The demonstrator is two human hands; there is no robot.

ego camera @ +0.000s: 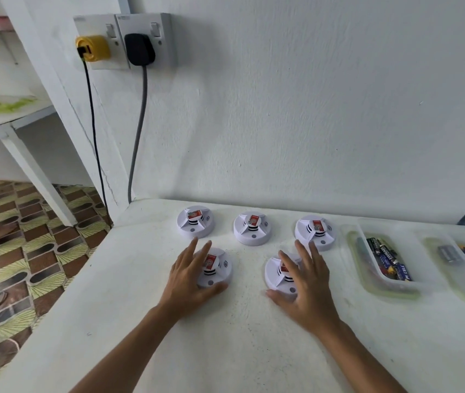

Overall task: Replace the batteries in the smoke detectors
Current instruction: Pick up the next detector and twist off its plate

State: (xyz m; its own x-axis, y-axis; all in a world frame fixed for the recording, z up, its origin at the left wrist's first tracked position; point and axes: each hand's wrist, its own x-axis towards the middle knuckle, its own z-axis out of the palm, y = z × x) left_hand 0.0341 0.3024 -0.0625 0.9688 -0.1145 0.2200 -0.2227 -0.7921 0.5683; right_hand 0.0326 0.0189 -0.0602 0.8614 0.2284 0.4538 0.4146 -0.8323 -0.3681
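Both hands flat, fingers spread, holding nothing: left hand (190, 275) and right hand (303, 282) each over a front detector (216, 272); flip one at a time, battery tub (367, 231) sits right of them

White counter against the wall, five detectors and two tubs on it

The white countertop (240, 336) carries three smoke detectors in a back row: left one (195, 222), middle one (252, 228), right one (315, 231). Two more sit nearer: front-left detector (216, 272) and front-right detector (278, 275), each partly under a hand resting over it. Off to the right there's a clear tub (367, 245) full of batteries (390, 259), then a second tub (435, 245) with a couple of batteries.
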